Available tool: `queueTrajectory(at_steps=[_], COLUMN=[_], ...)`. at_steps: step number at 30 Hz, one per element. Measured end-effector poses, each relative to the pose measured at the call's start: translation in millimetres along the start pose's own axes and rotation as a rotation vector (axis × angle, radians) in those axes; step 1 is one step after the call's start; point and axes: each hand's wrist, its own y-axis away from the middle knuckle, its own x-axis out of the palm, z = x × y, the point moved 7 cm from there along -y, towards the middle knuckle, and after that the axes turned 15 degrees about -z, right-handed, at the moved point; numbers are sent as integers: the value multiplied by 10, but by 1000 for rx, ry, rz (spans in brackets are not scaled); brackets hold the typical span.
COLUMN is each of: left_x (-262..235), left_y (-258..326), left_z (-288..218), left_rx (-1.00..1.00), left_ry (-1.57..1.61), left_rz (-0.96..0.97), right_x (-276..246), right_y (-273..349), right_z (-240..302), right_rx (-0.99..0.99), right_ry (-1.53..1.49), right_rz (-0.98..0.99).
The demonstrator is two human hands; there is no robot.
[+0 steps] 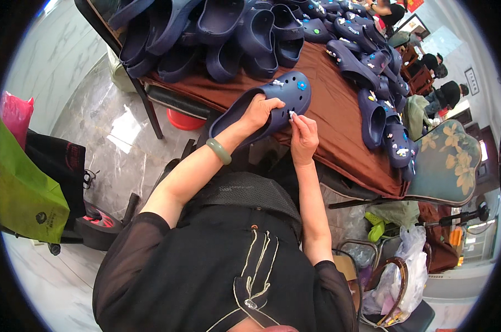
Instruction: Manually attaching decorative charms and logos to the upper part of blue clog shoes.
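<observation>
A navy blue foam clog [250,98] with round holes across its toe is held up over the near edge of the table. My left hand [259,112] grips it, the thumb on top and the fingers reaching inside the opening. A blue flower charm [302,86] and a small white charm [277,83] sit in holes of the toe. With thumb and forefinger pinched, my right hand [304,138] holds a small white shoe charm [292,114] against the side of the toe. The charm's shape is too small to make out.
A brown cloth-covered table [328,105] bears a heap of plain navy clogs [223,33] at left and charm-decorated clogs [372,72] at right. A flowered chair back [450,157] stands right. Plastic bags [403,271] fill a seat at lower right. People sit farther off.
</observation>
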Motion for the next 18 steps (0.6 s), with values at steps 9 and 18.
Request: queueTrajectory(at_steps=[9, 18], left_x=[36, 1], left_y=[46, 1], left_z=[-123, -87], left_rx=[229, 329], left_ry=[-48, -227], left_rz=[-35, -40], right_x=[93, 236], right_y=[-35, -183], right_z=[123, 443], right_rx=[20, -235], right_ry=[65, 377], right_rz=[-18, 363])
